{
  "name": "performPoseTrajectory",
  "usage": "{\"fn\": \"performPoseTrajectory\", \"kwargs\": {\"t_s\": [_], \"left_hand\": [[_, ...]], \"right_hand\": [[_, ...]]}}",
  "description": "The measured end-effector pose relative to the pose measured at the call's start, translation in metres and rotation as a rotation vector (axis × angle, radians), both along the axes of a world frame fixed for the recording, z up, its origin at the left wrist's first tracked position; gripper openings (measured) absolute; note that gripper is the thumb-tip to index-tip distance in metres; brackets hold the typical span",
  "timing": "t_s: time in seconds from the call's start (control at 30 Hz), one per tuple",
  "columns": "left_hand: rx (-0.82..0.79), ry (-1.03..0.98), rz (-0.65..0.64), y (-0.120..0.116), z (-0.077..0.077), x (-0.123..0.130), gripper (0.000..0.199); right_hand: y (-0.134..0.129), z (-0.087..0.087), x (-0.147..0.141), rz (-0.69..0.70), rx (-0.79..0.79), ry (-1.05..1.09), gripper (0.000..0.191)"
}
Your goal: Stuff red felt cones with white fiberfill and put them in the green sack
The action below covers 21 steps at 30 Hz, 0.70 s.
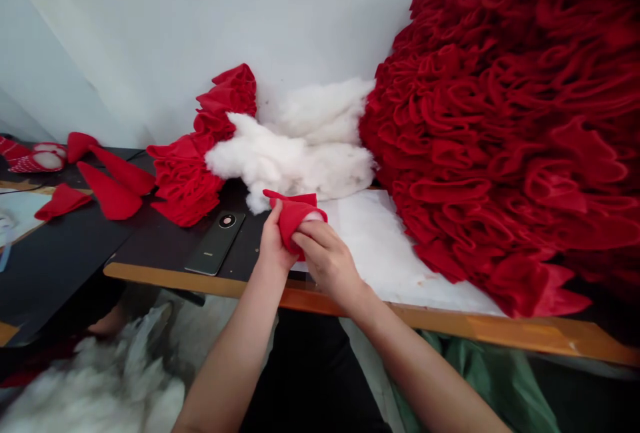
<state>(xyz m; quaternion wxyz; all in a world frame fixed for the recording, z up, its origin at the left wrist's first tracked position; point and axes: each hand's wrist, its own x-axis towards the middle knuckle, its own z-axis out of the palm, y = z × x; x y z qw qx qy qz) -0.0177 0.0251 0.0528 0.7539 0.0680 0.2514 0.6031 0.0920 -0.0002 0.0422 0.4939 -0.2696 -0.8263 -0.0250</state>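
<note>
A red felt cone [293, 218] is held over the table's front edge, its open end turned towards me. My left hand [273, 236] wraps around its left side, closed on the cloth. The fingers of my right hand [327, 256] are closed at the mouth of the cone, where a tuft of white stuffing [314, 216] shows. How deep the fingertips reach inside is hidden. Just behind my hands lies a large heap of fluffy white stuffing [305, 160].
On the right rises a tall pile of red felt pieces [480, 153]. A smaller red stack [187, 176], a phone [216, 243] and stuffed red cones [113, 193] lie to the left. White sheeting [370, 246] covers part of the table. More stuffing [105, 380] sits below, lower left.
</note>
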Motion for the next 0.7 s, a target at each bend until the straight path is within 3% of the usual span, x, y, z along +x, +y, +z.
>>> {"fn": "performPoseTrajectory", "kwargs": {"t_s": [0.1,0.27,0.4,0.53,0.7], "left_hand": [[0.033,0.027,0.027,-0.003,0.001,0.003,0.039],[-0.046,0.06,0.056,-0.003,0.004,-0.008,0.032],[-0.104,0.063,0.024,-0.007,0.007,-0.012,0.022],[-0.12,0.056,-0.038,-0.013,0.012,-0.01,0.025],[-0.112,0.108,-0.044,-0.017,0.017,-0.003,0.034]], "right_hand": [[0.0,-0.004,0.0,-0.042,-0.024,0.015,0.029],[-0.006,-0.008,0.012,-0.046,-0.054,0.184,0.027],[-0.002,-0.005,0.015,0.057,-0.036,0.041,0.028],[0.001,0.004,0.012,-0.002,-0.003,-0.156,0.031],[-0.002,0.008,0.013,-0.036,-0.04,-0.132,0.03]]}}
